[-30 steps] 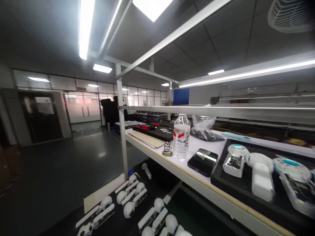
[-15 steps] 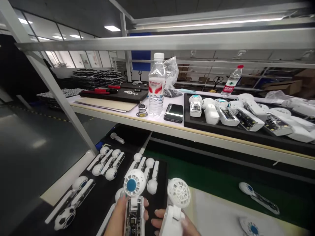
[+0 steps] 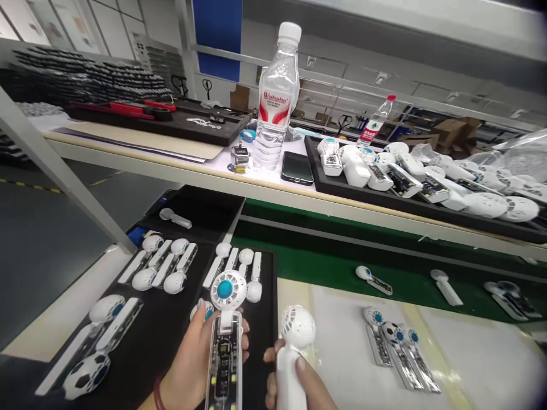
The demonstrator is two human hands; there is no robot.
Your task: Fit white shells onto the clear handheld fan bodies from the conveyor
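Note:
My left hand (image 3: 194,356) is closed around a handheld fan (image 3: 224,353). Its round white head has a blue centre, and its clear handle shows a circuit board inside. Beside it, my right hand (image 3: 310,378) grips a second white fan (image 3: 291,373) by its smooth handle, the vented head tilted upward. Both fans are held upright, apart from each other, over the edge of a black foam tray (image 3: 166,347). Several similar fans lie in that tray, among them one with a football-patterned head (image 3: 85,373).
Three fans (image 3: 401,353) lie on the white work surface (image 3: 342,364) at right. Above, a shelf holds a water bottle (image 3: 276,102), a phone (image 3: 297,168), a tally counter (image 3: 240,156) and a black tray of fans (image 3: 342,185). A slanted metal post (image 3: 72,176) stands at left.
The view has dropped and swung right, bringing more fans on the work surface into sight. The right-hand fan has turned so its smooth handle and rounded head side show. Both fans stay held.

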